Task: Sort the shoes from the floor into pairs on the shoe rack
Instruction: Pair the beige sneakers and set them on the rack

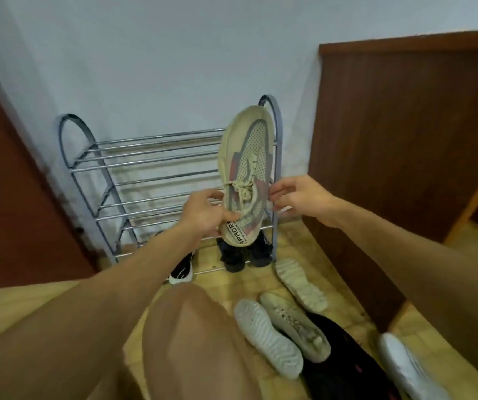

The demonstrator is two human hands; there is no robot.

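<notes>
Head view: a cream knit sneaker (246, 174) with grey and pink panels is held up, toe uppermost, in front of the right end of the metal shoe rack (151, 166), apparently so that it can be checked against the others before shelving. The left hand (203, 212) is closed around the heel end, thumb across the printed pull tab, and carries the weight; the right hand (295, 197) pinches at the lace side, fingers drawn together on what seems to be a lace or the collar edge, though the exact contact cannot be made out. The hands are apart, one on each side of the shoe. A dark pair (243, 255) already stands on the lowest tier, and a black-and-white shoe (183, 272) rests at that tier's front. On the tiled floor (260, 249) lie a pale shoe, sole up (301, 284), two more light shoes (278, 327), a black shoe (344, 350) and a white one (405, 368), still unsorted; the likely mate is among the pale ones
</notes>
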